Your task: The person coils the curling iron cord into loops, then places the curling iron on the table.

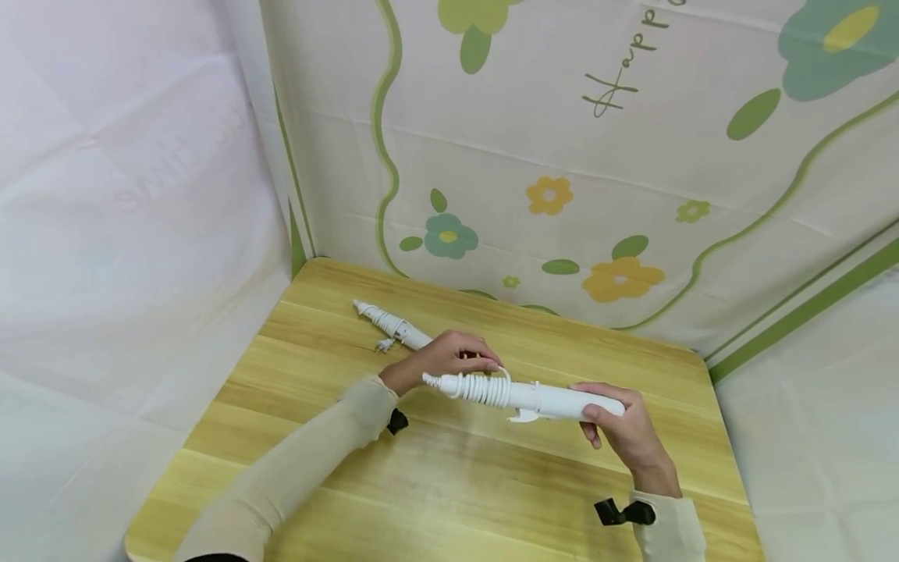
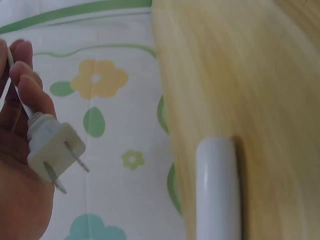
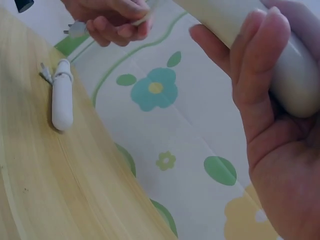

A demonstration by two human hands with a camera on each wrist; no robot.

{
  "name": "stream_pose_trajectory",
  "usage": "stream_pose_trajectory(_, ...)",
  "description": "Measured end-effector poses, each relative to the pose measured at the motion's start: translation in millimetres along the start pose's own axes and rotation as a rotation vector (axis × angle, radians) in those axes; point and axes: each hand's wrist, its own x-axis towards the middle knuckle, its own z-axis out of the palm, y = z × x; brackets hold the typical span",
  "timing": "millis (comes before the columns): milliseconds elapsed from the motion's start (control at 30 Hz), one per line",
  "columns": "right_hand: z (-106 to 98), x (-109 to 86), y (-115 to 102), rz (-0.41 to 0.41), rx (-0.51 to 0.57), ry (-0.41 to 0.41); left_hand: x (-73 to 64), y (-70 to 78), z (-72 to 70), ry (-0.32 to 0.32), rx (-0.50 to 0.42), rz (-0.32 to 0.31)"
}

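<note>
A white wand-shaped electric appliance (image 1: 562,401), like a hair styling iron, is held above the table by its rounded end in my right hand (image 1: 628,433). White power cord (image 1: 485,389) is coiled round its narrower end. My left hand (image 1: 449,355) pinches a loose stretch of that cord beside the coils. From its fingers the two-pin plug (image 2: 56,147) sticks out in the left wrist view, prongs bare. A small white piece (image 1: 523,415) juts from the appliance's underside. Behind my left hand a second white appliance (image 1: 409,332) of like shape lies on the table, its cord also wound round it.
The wooden table (image 1: 449,499) has rounded corners and meets a printed floral cloth (image 1: 492,140) at its far edge. White cloth (image 1: 126,273) hangs at the left. The second appliance's plug (image 1: 384,344) lies beside it on the tabletop.
</note>
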Motion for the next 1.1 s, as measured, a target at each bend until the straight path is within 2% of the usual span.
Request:
stream_pose_trajectory(67, 2.7, 2.3, -0.2, 0.019, 0.015, 0.095, -2.4, -0.7, 10.1, 0.021, -0.03, -0.041)
stream_pose_trajectory(133, 5.4, 5.5, 0.2, 0.052, 0.006, 0.229, -3.5, -0.2, 19.4, 0.036, -0.031, -0.118)
stream_pose_trajectory(200, 7.7, 8.9, 0.4, 0.091, -0.014, 0.361, -3.7, 0.4, 27.5, 0.051, -0.033, -0.225)
stream_pose_trajectory(267, 9.6, 12.1, 0.7, 0.125, -0.034, 0.458, -2.2, 3.7, 32.4, 0.071, 0.049, -0.256)
stream_pose_trajectory(333, 10.5, 14.3, 1.2, 0.156, -0.073, 0.514, -0.9, 7.5, 35.3, 0.089, 0.091, -0.276)
stream_pose_trajectory(533, 11.1, 18.1, 5.0, 0.212, -0.186, 0.568, 1.0, 17.8, 37.7, 0.09, 0.138, -0.297)
stream_pose_trajectory(633, 10.7, 17.8, 6.8, 0.224, -0.201, 0.58, 1.5, 20.7, 37.2, 0.091, 0.16, -0.294)
stream_pose_trajectory(833, 11.4, 17.6, 8.5, 0.233, -0.256, 0.564, 1.9, 24.9, 34.6, 0.089, 0.223, -0.283)
stream_pose_trajectory(1100, 11.0, 16.4, 10.4, 0.254, -0.326, 0.553, -0.2, 29.5, 31.8, -0.018, 0.344, -0.325)
